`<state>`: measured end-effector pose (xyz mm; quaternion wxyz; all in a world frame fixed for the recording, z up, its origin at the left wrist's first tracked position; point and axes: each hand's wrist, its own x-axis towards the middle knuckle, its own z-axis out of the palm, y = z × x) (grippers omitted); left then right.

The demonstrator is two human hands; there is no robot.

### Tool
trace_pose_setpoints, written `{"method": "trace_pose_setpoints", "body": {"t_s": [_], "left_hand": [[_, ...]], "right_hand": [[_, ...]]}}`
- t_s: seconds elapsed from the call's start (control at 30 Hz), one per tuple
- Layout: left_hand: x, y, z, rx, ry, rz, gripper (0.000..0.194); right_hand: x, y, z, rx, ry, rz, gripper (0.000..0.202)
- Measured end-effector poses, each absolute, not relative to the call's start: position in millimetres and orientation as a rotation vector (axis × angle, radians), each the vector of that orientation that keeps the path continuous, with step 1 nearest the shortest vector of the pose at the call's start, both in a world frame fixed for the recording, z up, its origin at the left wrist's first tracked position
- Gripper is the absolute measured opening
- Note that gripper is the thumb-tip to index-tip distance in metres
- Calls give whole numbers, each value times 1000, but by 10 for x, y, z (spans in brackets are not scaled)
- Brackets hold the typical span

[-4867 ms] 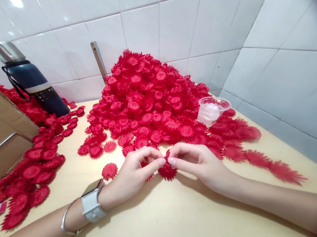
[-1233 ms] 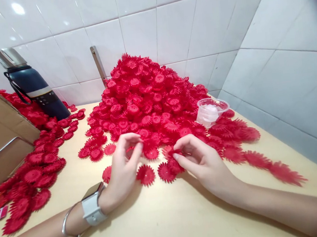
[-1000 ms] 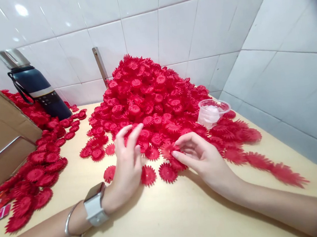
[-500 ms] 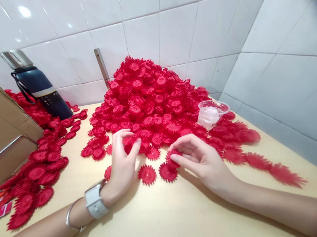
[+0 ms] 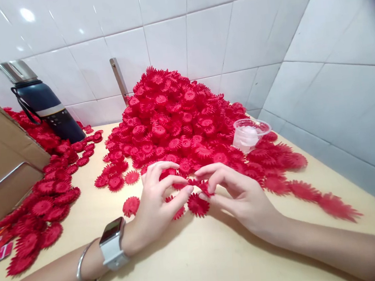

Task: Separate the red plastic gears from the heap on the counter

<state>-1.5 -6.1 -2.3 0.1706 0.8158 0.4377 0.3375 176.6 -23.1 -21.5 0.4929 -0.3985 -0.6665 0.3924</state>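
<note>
My right hand [image 5: 243, 192] pinches a red flower-shaped disc [image 5: 203, 186] with fringed edges between thumb and fingers, tilted just above the table. At the disc's left edge, the thumb and forefinger of my left hand [image 5: 161, 194] come together on its petals; the other fingers stay curved and apart. Directly below lies another red disc [image 5: 198, 205], flat on the table. One more disc [image 5: 177, 207] is partly covered by my left thumb. Beside my left wrist rests a single disc [image 5: 131, 206]. Behind both hands rises a large heap of the same discs [image 5: 171, 115].
A clear plastic cup [image 5: 249, 135] with something whitish inside stands at the heap's right. On the left are a dark blue bottle [image 5: 52, 110], a cardboard box [image 5: 3, 146] and a trail of discs [image 5: 49, 202]. White tiled walls [image 5: 213, 35] close off the back and right.
My left hand has moved right, from the heap's front edge to the disc in my right hand. That disc is now tilted, and my right fingers have shifted on it.
</note>
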Motion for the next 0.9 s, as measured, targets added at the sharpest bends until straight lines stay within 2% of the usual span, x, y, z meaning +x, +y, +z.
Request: {"method": "trace_pose_setpoints", "body": {"t_s": [0.07,0.23,0.43,0.53,0.7,0.8,0.9], "left_hand": [[-23,-44,-23,2286,1206,936,14],[-42,-28,-9,2164,1118,893,36],[-19,-35,-21,2243,1005,881,15],[-12,-40,-22,2271,980,866,15],[-10,-51,-2,2256,1000,837,19],[-6,-52,-1,2246,1008,832,20],[-5,-45,-19,2205,1054,892,10]], "right_hand": [[1776,-226,-215,-989,-1670,846,12],[1774,-221,-216,-988,-1730,777,15],[1788,-237,-218,-983,-1697,830,13],[1807,-239,-209,-988,-1624,972,23],[1777,-236,-140,-1000,-1882,929,11],[1746,-236,-120,-1141,-1947,848,23],[1742,-230,-135,-1185,-1942,828,30]]}}
